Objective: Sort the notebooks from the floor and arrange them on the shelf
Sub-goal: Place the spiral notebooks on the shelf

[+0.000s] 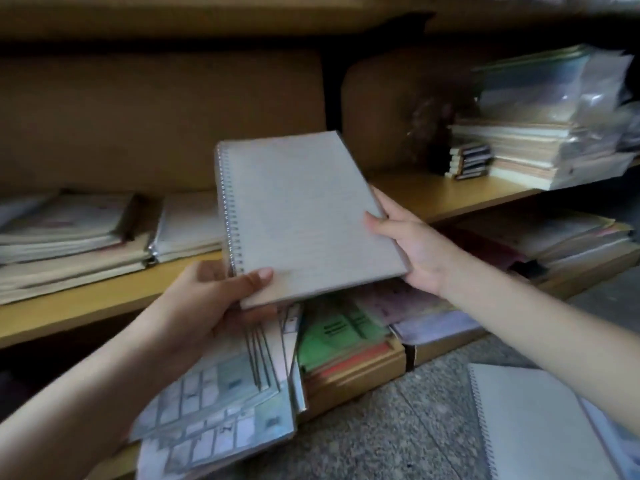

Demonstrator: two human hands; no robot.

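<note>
The left hand [221,299] grips the near left corner of a grey spiral notebook [301,216], thumb curled over the cover and fingers underneath. The right hand [412,247] grips its right edge, thumb on top and fingers hidden below. The notebook is held in the air in front of the shelf [86,306], tilted, its wire spine on the left.

Just below it, on the lowest board, lie a green book [339,334] and pale pink and lilac ones beside it. Grid-patterned books [214,403] spill from that board toward the speckled floor [381,427]. A white spiral pad [533,420] lies on the floor at lower right, under the right forearm.

On the middle board, left of the notebook, sits a pile [69,237] of pale books. Up on the right is a taller heap [540,150], partly wrapped in clear plastic.
</note>
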